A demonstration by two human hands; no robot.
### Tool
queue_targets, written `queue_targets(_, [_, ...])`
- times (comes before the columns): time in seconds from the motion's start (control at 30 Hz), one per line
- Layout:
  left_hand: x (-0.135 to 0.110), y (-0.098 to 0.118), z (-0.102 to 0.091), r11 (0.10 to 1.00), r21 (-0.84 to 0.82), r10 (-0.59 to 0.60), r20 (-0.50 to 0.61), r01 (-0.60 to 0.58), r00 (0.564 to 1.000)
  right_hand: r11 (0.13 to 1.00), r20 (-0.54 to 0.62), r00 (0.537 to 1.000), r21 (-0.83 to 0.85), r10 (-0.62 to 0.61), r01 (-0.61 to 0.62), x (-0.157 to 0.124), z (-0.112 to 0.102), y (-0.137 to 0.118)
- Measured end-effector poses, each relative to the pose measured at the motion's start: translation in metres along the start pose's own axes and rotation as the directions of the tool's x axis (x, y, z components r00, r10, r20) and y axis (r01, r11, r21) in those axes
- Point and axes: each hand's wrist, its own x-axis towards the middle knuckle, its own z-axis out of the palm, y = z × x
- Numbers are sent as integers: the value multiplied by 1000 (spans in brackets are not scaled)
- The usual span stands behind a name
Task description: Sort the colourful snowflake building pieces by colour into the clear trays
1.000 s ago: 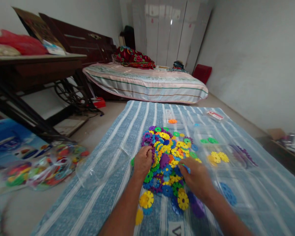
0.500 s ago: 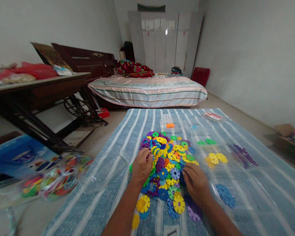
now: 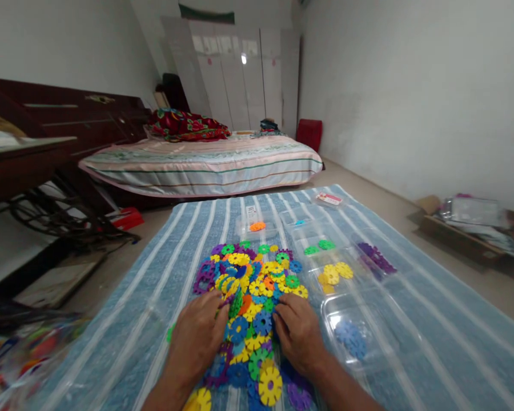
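Note:
A heap of coloured snowflake discs (image 3: 252, 285) lies on a blue striped mat (image 3: 411, 342). My left hand (image 3: 197, 338) rests on the heap's near left side with the fingers curled down into the discs, next to a green disc standing on edge. On the near right side, my right hand (image 3: 300, 332) is curled the same way over blue and yellow discs. What either hand grips is hidden under the fingers. Clear trays to the right hold sorted discs: orange (image 3: 257, 226), green (image 3: 319, 247), yellow (image 3: 334, 274), purple (image 3: 374, 258) and blue (image 3: 349, 337).
A low bed (image 3: 205, 165) lies beyond the mat, with a white wardrobe (image 3: 235, 80) and a red box (image 3: 310, 134) behind it. A dark table stands at the left. A cardboard box (image 3: 462, 228) sits by the right wall. A bag of toys (image 3: 21, 354) lies at the near left.
The view has swung to the right. Both hands have drawn back toward me along the heap and sit closer together; the blue disc seen at my right fingertips is no longer visible.

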Motion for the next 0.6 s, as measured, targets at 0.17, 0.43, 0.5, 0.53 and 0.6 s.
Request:
queue_targets(0.17, [28,23,-29,988,-55,-142,21,143,990,1000,-3,1000,19,5,-5,3,0,-5])
queue_targets(0.43, [118,127,7,723,-629,-51,364,286,930,998,11,999,43,52,-52,1,9,-7])
queue_targets(0.5, [141,160,26,671,-675,9,421,307,907,996,12,998,60,61,-61,0,10,-6])
queue_targets(0.53, [152,176,34,681,-662,37,460,314,887,995,10,998,74,61,-62,0,11,-6])
queue_targets(0.6, [173,208,48,721,-625,94,516,299,852,993,9,998,101,62,-63,1,12,-7])
